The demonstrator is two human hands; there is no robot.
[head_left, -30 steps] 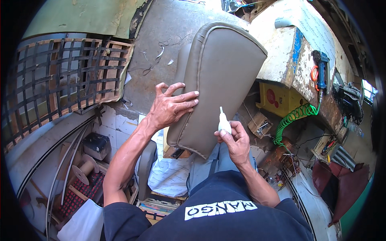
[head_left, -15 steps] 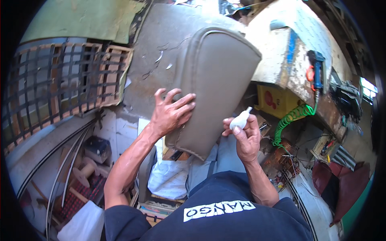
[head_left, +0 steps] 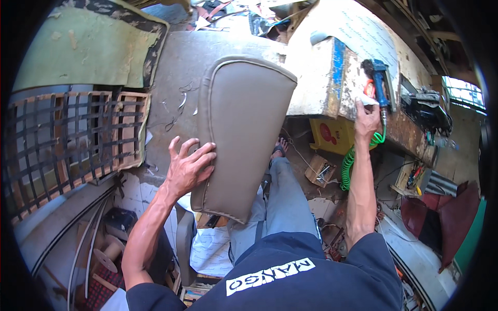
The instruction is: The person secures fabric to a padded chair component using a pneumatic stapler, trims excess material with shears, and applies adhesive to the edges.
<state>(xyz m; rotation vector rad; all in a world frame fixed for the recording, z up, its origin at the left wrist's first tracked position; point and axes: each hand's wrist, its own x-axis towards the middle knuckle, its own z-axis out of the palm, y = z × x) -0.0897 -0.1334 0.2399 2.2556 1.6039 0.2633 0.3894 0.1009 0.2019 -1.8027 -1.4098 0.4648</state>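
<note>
A grey-brown upholstered cushion (head_left: 249, 129) with a piped edge stands tilted in front of me, its lower end at my lap. My left hand (head_left: 189, 166) holds its left side, with curled, spread fingers against the edge. Stretched out to the right, my right hand (head_left: 367, 122) is at the worn workbench, its fingers closed around a small white squeeze bottle (head_left: 368, 99), mostly hidden by them. Right beside that hand lies a blue air tool (head_left: 381, 85) with an orange-red part and a green coiled hose (head_left: 346, 168).
A wooden frame with woven black straps (head_left: 67, 140) stands at left, below a pale green panel (head_left: 78, 52). Under the workbench (head_left: 347, 78) is a yellow crate (head_left: 334, 136). A small wooden box (head_left: 319, 171) sits near my leg. Dark red material (head_left: 441, 217) lies at right.
My right hand has moved from beside the cushion up and right to the workbench, carrying the white bottle. My left hand stays on the cushion. The view has shifted.
</note>
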